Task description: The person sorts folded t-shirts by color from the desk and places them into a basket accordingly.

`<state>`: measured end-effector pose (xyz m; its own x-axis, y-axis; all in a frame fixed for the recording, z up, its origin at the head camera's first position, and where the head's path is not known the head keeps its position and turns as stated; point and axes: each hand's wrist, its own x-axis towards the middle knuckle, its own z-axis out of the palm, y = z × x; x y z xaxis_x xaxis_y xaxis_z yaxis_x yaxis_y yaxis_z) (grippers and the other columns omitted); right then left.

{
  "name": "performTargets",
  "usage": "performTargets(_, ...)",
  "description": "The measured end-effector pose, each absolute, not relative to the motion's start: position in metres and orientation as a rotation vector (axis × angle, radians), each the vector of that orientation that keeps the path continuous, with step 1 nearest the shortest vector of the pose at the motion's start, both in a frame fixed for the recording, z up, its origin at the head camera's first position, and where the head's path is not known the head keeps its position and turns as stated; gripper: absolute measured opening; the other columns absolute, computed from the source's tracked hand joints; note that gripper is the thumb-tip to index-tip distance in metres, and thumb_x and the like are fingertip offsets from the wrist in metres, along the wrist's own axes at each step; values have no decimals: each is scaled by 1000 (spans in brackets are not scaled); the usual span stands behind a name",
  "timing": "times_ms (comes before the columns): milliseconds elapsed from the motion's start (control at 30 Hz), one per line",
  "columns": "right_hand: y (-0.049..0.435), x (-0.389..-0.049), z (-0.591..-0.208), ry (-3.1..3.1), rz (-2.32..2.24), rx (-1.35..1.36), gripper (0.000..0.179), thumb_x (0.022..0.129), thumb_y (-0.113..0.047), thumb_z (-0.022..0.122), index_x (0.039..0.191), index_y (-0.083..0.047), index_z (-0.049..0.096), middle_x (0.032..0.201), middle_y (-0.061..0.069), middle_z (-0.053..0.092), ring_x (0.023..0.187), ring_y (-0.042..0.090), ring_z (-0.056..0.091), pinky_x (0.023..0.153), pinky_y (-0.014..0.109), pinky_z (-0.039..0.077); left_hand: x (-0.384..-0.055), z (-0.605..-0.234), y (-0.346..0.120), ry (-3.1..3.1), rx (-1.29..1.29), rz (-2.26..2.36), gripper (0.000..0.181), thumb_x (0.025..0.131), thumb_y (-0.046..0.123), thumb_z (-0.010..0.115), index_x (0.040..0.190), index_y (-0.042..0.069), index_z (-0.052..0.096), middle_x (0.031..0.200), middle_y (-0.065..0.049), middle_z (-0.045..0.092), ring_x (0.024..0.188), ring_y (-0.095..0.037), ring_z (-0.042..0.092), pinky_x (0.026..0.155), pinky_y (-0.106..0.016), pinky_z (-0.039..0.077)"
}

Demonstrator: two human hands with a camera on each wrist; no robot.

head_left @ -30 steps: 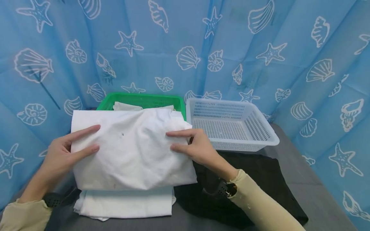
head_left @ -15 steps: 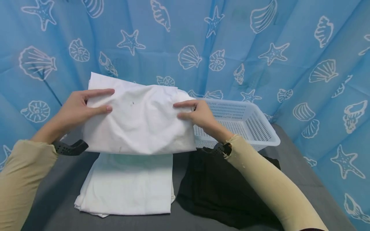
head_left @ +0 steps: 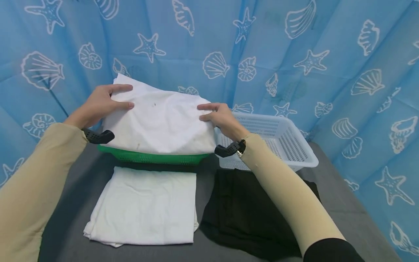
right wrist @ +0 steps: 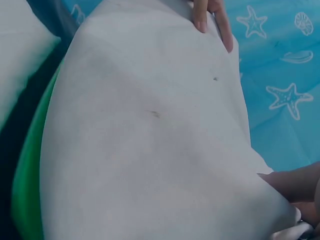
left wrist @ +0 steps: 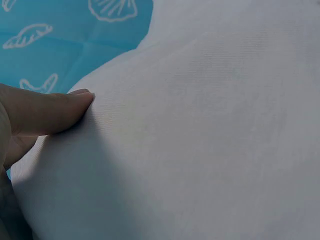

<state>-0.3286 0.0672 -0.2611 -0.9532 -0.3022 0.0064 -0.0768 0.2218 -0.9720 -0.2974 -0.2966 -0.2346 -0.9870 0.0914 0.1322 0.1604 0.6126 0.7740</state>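
Both hands hold a folded white cloth [head_left: 160, 120], marked with a few small dark spots, over the green basket [head_left: 157, 157]. My left hand [head_left: 106, 102] pinches its left edge, thumb on the near face and other fingers partly hidden behind. At the opposite edge, my right hand [head_left: 220, 118] grips the cloth in the same way. In the left wrist view the thumb [left wrist: 55, 110] presses on the white fabric [left wrist: 200, 130]. The right wrist view shows the cloth [right wrist: 140, 130] spread between both hands, with a green rim [right wrist: 30, 190] beside it. The cloth hides most of the basket's inside.
A second folded white cloth [head_left: 144, 207] lies on the dark grey table [head_left: 65, 225] in front of the green basket. To its right is a folded black garment [head_left: 252, 214]. A white plastic basket [head_left: 278, 138] stands at the back right, before a blue shell-patterned curtain [head_left: 209, 43].
Both hands have carried the white cloth up and away from the body, from above the lower folded cloth to over the green basket. The folded cloth on the table is now uncovered.
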Motion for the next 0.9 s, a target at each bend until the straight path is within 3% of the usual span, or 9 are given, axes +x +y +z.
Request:
performTargets(367,49,-348,-277,2396,-1753,-262,32,91,-2,69,122,-10,70,151,9,36,129,23,44,95,38,46,-326,-242,-299,-2810,-251,-1268,72,93,29,70,154,13,36,162,-14,13,147,-33,4,109,-62,17)
performTargets(567,41,-354,-283,2408,-1754,-259,32,91,0,67,122,-9,69,145,9,43,106,24,53,79,35,46,-336,-246,-301,-2825,-251,-1225,72,93,25,70,153,10,35,160,-17,17,147,-35,7,110,-60,19)
performTargets(800,37,-356,-288,2604,-1488,-289,35,89,4,64,124,0,66,133,13,55,103,26,57,84,38,50,-339,-253,-298,-3002,-268,-1180,73,95,24,66,153,0,29,156,-27,19,142,-45,16,107,-61,24)
performTargets(900,36,-353,-288,2739,-1300,-327,38,87,3,64,125,5,63,130,17,58,91,24,58,75,35,51,-337,-260,-298,-3127,-267,-1162,71,99,27,61,152,-5,26,154,-33,16,137,-51,21,104,-62,28)
